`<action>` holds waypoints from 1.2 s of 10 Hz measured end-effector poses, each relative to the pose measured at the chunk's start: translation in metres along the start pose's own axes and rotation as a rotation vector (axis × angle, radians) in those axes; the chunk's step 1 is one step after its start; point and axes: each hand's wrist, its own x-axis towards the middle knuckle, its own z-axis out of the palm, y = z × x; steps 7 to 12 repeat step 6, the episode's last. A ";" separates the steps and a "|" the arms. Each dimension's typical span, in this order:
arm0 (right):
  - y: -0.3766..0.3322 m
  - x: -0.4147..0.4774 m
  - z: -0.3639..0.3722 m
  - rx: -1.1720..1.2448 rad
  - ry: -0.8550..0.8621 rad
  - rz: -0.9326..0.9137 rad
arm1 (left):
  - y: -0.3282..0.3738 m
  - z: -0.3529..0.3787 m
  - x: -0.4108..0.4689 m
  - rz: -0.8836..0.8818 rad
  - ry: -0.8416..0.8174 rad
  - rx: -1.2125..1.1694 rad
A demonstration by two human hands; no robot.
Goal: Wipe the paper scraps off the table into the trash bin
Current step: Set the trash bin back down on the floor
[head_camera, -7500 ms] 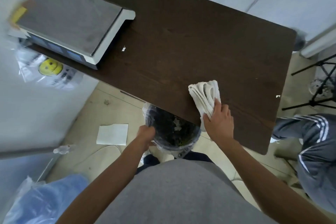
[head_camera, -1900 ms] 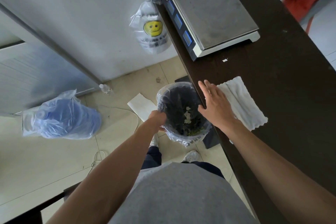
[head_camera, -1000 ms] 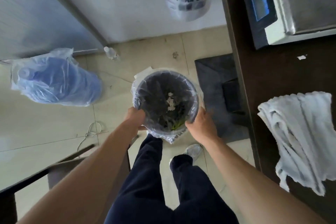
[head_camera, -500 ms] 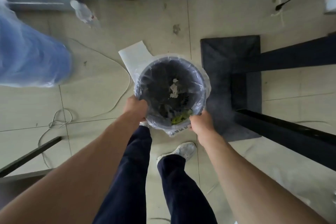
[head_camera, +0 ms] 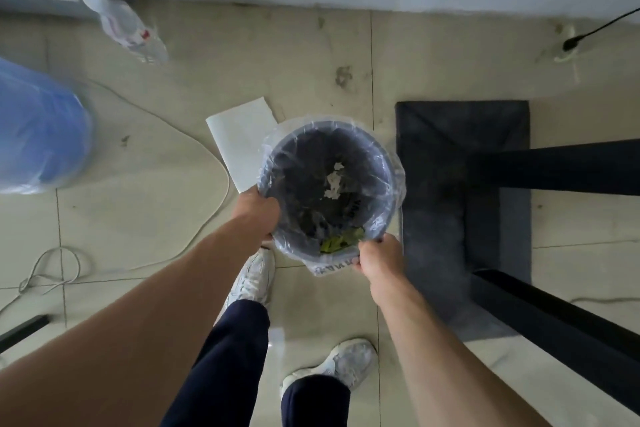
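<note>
Your left hand (head_camera: 258, 215) and right hand (head_camera: 379, 256) both clasp the trash bin (head_camera: 388, 180) rim, at opposite near sides. Paper scraps (head_camera: 334, 184) lie inside the trash bin; neither hand is nearer.

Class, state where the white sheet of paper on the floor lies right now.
In the head view, the white sheet of paper lies flat on the tiled floor, upper left of the round grey plastic-lined trash bin, which partly covers it, near the left hand.

The round grey plastic trash bin (head_camera: 387, 184), lined with a clear plastic bag, stands upright beside the dark floor mat (head_camera: 446, 211), white paper scraps (head_camera: 333, 180) lying inside it.
</note>
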 end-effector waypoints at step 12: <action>0.013 0.023 0.014 -0.085 0.004 0.024 | -0.027 0.006 0.028 0.053 -0.045 0.125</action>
